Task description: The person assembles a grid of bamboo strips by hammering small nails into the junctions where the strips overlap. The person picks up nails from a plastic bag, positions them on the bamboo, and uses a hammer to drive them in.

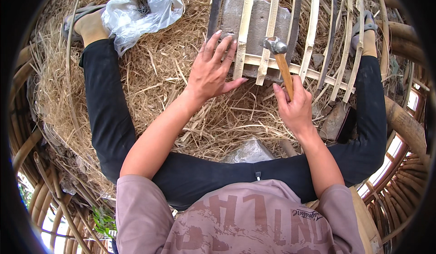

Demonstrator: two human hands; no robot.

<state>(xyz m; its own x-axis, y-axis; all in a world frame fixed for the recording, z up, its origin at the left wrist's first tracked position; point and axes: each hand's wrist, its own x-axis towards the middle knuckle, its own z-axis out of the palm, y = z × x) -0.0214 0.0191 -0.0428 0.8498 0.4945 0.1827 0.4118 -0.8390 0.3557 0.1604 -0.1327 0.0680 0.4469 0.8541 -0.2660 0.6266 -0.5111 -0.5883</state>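
Wooden-handled hammer (283, 65) within right fingers (298, 88)

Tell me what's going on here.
A person's right hand grips a silver-headed, wooden-handled hammer. The left hand is spread at the left of a row of flat pale and dark slats, crossed by a pale strip over a rectangular grey block. A translucent white plastic bag lies on dry tan straw at upper left.
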